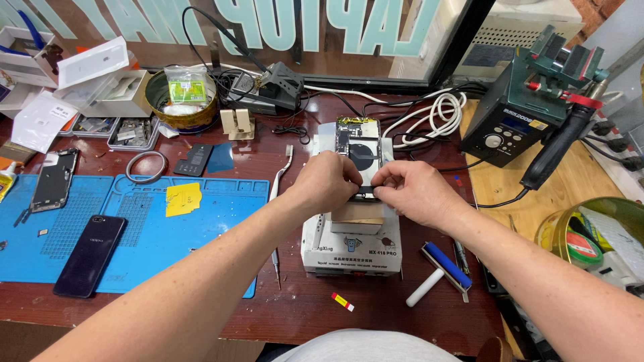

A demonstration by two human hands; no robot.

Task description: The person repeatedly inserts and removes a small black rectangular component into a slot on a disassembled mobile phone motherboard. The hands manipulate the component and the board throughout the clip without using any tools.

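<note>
Repair-shop counter (376, 315), dark red wood, cluttered; glass window w/ lettering behind. Centre: white box-shaped heated separator machine (351, 248), and on its top plate lies an opened smartphone w/ exposed internals, round black coil and circuit boards (360, 151). Phone lies flat, long axis pointing away from the person, near end hidden under both hands.

Left hand (327, 182) clenched in a pinch on phone's near-left edge. Right hand (414, 192) also pinching at near-right edge, fingertips meeting the left's. Can't tell if a tool or thin part sits between fingertips.

Risks (judgement): plate may be hot, so fingertips so near could burn. Pulling too hard or unevenly could crack a panel or tear a flex cable. Phone could slide off the plate since nothing visibly clamps it.

Nearby: blue silicone work mat (154, 234) on left w/ dark purple phone (89, 255) and yellow sticky note (182, 198); white-and-blue roller (439, 269) right of machine; dark green hot-air station (520, 110) far right; white cable coil (439, 114) behind.
</note>
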